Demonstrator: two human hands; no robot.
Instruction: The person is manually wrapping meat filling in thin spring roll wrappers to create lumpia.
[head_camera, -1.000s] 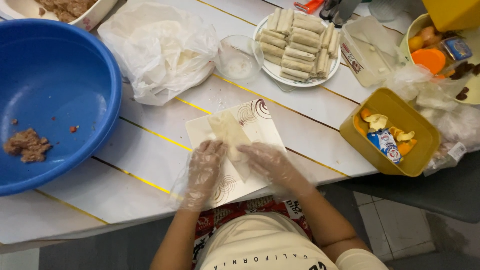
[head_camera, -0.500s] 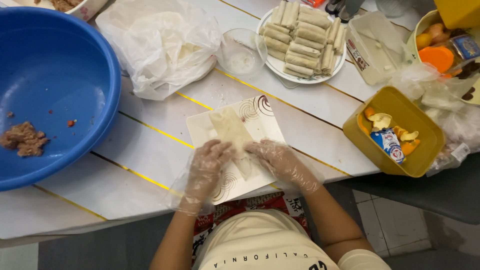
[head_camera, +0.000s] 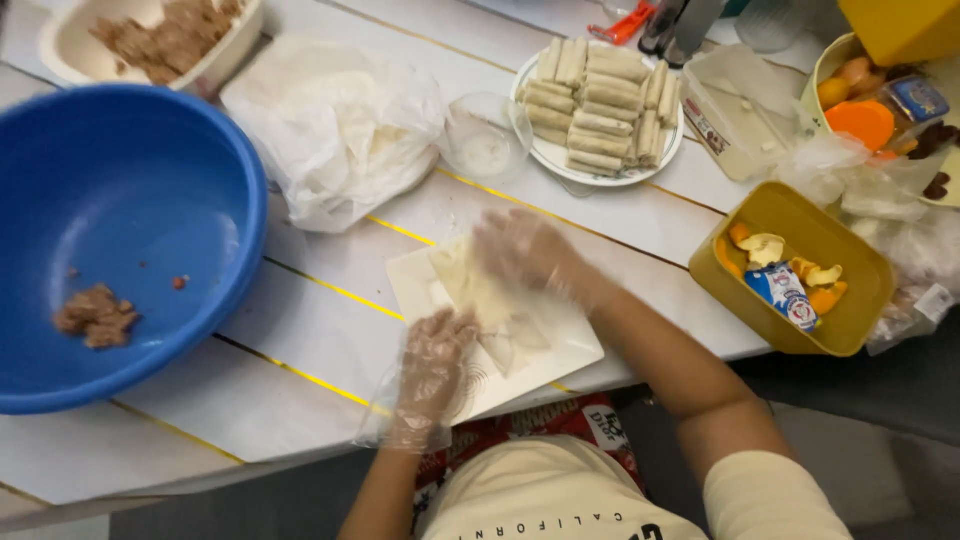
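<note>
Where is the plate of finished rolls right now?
In the head view, the white plate of rolls sits at the far side of the table, top centre, between the small clear cup and the clear plastic container.

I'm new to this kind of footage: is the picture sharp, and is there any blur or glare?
Head view: even, soft light with no hard shadows; the right hand is smeared by motion blur, the left hand a little less; the blue bowl shows a faint sheen; the plate of rolls is fairly sharp.

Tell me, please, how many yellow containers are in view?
3: a yellow tub beside the right hand, a yellow box in the top right corner, a round bowl under it, partly hidden.
</note>
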